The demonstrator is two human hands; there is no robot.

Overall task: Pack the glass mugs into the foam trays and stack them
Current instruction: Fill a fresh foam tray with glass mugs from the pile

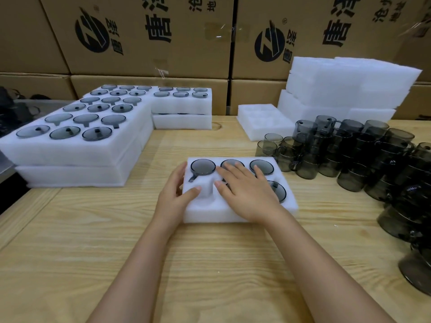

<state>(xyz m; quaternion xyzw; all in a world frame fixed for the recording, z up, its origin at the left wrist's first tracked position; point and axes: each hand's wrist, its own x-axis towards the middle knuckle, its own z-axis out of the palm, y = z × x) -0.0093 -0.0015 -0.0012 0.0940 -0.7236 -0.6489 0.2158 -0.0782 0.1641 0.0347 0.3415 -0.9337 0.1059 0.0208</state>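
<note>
A white foam tray [210, 212] lies on the wooden table in front of me. Smoky grey glass mugs sit in its pockets: three in the far row, such as the left one [203, 167], and one at the near right [279, 191]. The near left pocket [206, 197] looks empty. My left hand [178, 194] grips the tray's left edge, thumb on top. My right hand [245, 190] lies flat across the tray's middle and hides the near middle pocket. Loose grey mugs [349, 155] stand stacked at the right.
Filled foam trays [77, 150] are stacked at the left and at the back [183, 106]. An empty tray [263, 122] and a pile of foam [345, 87] sit at the back right. Cardboard boxes [144, 36] wall off the rear.
</note>
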